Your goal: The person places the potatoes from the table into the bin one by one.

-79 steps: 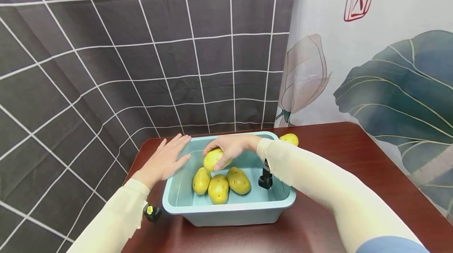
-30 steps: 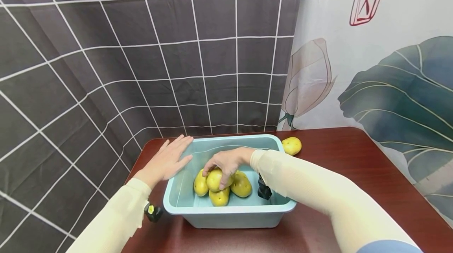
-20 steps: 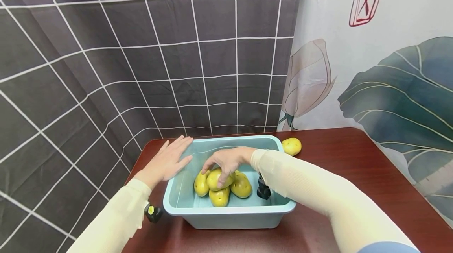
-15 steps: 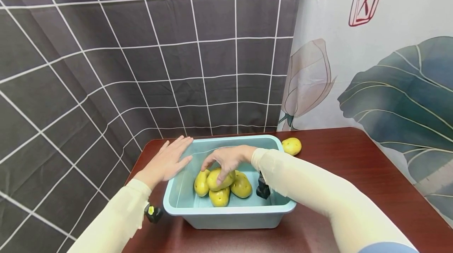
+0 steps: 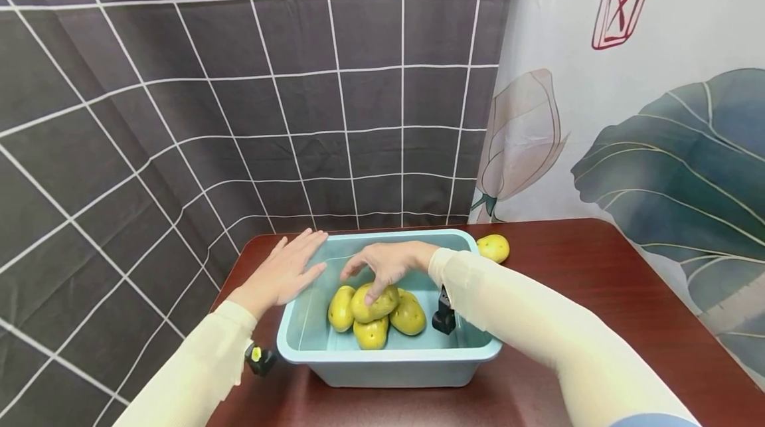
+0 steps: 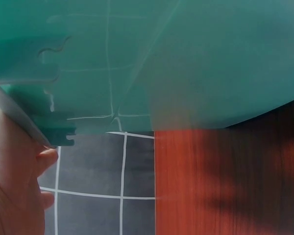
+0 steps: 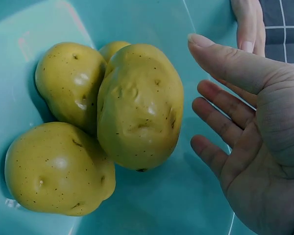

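Several yellow potatoes sit in a light blue plastic bin. One potato rests on top of the others, including a front potato, a left potato and a right potato. My right hand hovers just above the top potato. In the right wrist view, a gap separates its loosely bent fingers and thumb from that potato. My left hand lies with straight fingers on the bin's left rim; its fingertips show past the rim in the left wrist view.
Another potato lies on the dark red wooden table, just beyond the bin's right back corner. A grey gridded curtain hangs behind, beside a white curtain with a printed flower and leaf.
My right hand has lowered its potato onto the others in the bin, let it go and risen slightly off it. The left hand has stayed on the rim.
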`<action>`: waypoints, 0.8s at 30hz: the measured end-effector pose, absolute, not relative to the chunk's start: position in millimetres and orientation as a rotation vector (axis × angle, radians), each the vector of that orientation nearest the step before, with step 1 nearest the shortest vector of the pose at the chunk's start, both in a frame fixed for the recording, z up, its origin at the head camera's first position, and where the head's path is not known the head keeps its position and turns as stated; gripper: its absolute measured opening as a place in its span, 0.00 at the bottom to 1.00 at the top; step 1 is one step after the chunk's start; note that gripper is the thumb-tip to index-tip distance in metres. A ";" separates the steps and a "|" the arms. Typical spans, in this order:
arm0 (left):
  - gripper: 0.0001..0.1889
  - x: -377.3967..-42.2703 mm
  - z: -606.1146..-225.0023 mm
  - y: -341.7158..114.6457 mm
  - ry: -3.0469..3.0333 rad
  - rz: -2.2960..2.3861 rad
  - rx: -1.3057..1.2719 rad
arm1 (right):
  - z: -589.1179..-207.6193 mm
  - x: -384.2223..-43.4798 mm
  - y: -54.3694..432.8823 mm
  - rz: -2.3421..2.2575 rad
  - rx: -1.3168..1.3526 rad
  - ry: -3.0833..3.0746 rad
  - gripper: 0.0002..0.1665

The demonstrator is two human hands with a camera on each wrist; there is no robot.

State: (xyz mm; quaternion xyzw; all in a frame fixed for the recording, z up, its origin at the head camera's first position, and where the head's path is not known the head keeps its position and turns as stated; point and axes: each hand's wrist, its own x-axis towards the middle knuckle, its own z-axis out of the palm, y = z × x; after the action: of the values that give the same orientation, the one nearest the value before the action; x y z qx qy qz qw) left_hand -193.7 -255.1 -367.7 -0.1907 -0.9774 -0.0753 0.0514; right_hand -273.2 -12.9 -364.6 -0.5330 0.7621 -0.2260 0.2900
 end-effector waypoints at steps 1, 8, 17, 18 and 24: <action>0.33 -193.6 -367.0 -254.7 -2.976 -0.233 -0.580 | -364.4 -273.1 -12.6 -0.608 -1.415 2.033 0.39; 0.33 -195.1 -364.6 -251.6 -2.984 -0.227 -0.576 | -361.2 -273.4 -9.8 -0.605 -1.401 2.043 0.39; 0.33 -194.5 -364.0 -250.3 -2.994 -0.245 -0.571 | -343.6 -274.4 -2.2 -0.599 -1.391 2.086 0.39; 0.33 -194.3 -363.9 -250.7 -2.993 -0.244 -0.572 | -340.1 -274.6 -1.2 -0.586 -1.396 2.096 0.39; 0.33 -192.7 -364.1 -253.3 -2.986 -0.248 -0.579 | -321.3 -275.1 5.3 -0.567 -1.391 2.134 0.37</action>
State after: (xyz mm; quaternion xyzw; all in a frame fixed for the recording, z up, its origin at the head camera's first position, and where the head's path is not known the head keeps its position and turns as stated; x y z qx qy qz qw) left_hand -192.7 -253.3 -364.1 -0.1895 -0.9775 -0.0812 0.0449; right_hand -275.1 5.3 -321.3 -0.5144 0.7890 -0.2096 0.2626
